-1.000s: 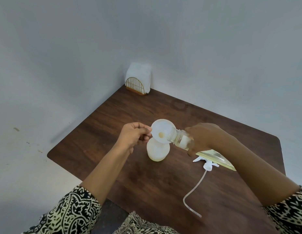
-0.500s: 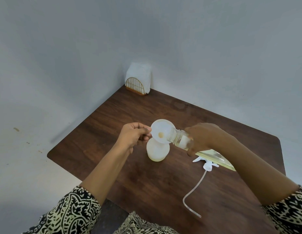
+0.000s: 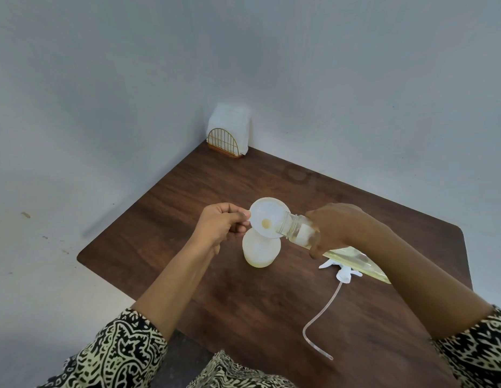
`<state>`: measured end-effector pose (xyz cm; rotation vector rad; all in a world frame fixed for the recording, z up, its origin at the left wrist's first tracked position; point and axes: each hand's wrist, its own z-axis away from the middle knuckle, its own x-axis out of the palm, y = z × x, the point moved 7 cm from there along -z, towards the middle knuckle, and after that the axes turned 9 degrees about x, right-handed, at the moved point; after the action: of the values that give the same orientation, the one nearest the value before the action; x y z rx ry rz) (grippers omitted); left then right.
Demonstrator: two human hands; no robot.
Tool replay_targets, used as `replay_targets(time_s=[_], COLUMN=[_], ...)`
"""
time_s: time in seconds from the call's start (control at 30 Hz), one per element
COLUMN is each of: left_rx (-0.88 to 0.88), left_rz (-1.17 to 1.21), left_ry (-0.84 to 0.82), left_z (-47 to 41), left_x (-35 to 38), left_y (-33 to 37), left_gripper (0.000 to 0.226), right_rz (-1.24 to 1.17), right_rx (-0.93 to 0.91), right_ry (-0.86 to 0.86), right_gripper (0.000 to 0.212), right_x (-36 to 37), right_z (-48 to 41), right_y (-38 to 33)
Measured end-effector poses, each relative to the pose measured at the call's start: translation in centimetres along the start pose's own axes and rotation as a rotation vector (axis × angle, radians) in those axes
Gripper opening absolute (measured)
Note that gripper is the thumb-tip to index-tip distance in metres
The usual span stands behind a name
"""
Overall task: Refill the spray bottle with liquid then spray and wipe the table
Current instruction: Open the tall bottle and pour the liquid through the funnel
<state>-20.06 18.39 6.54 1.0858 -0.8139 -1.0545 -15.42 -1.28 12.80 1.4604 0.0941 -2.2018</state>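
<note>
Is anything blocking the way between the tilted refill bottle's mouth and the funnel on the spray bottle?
Nothing visible. The refill bottle, held by the right hand, has its open mouth right at the rim of the funnel, which sits in the spray bottle. The left hand only pinches the funnel's far edge.

Dark wood worktop (image 3: 271, 317), set in a wall corner. On it: spray bottle (image 3: 261, 250) upright mid-surface, trigger sprayer head (image 3: 345, 271) with dip tube lying just right, napkin holder (image 3: 228, 140) in far corner.

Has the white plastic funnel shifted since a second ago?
No. The white plastic funnel sits on the translucent spray bottle, same spot relative to the gold wire napkin holder.
</note>
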Motion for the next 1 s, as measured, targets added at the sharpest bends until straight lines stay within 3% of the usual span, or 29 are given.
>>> replay_targets(time_s=[0.63, 1.0], left_rx=[0.010, 0.007], left_rz=[0.010, -0.002], left_ry=[-0.011, 0.001], left_z=[0.01, -0.01], left_x=[0.08, 0.03], left_y=[0.07, 0.13], left_gripper=[0.003, 0.002], right_rz=[-0.020, -0.004], right_rx=[-0.017, -0.015], right_ry=[-0.019, -0.016], right_gripper=[0.044, 0.050], right_x=[0.07, 0.06], right_z=[-0.14, -0.24], right_y=[0.02, 0.04])
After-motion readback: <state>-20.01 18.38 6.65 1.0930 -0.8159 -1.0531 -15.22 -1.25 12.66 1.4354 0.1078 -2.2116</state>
